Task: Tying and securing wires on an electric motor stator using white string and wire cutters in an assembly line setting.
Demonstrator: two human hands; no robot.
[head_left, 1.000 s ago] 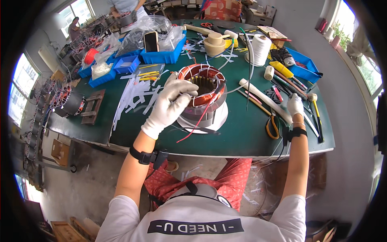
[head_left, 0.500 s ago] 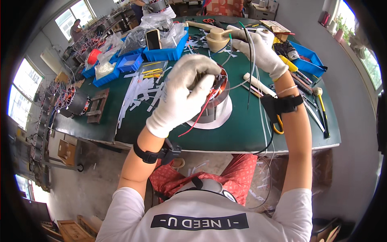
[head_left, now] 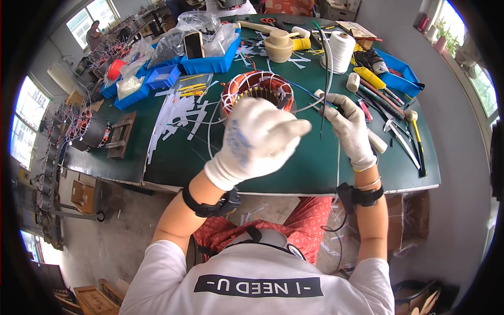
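Observation:
A motor stator (head_left: 257,84) stands on the green table, its ring of copper-red windings laced with white cord and its lower part hidden behind my left hand. Both hands wear white gloves. My left hand (head_left: 257,140) is curled in front of the stator, one digit pointing right; what its fingers hold, if anything, is hidden. To the right, my right hand (head_left: 349,128) has its fingertips pinched together on the white cord (head_left: 305,109) that runs from the stator's right side. A thin dark strip (head_left: 322,84) crosses beside those fingertips.
Blue bins (head_left: 212,64) with plastic bags and a phone (head_left: 193,45) stand far left. Paper strips (head_left: 176,118) lie left of the stator. A beige pot (head_left: 278,48) and white cord spool (head_left: 341,51) stand beyond it. Hammers, calipers (head_left: 404,140) and other tools lie right.
My right hand has come back from beside the cord spool toward me. My left hand has shifted off the windings to the near side, baring more of the stator's top.

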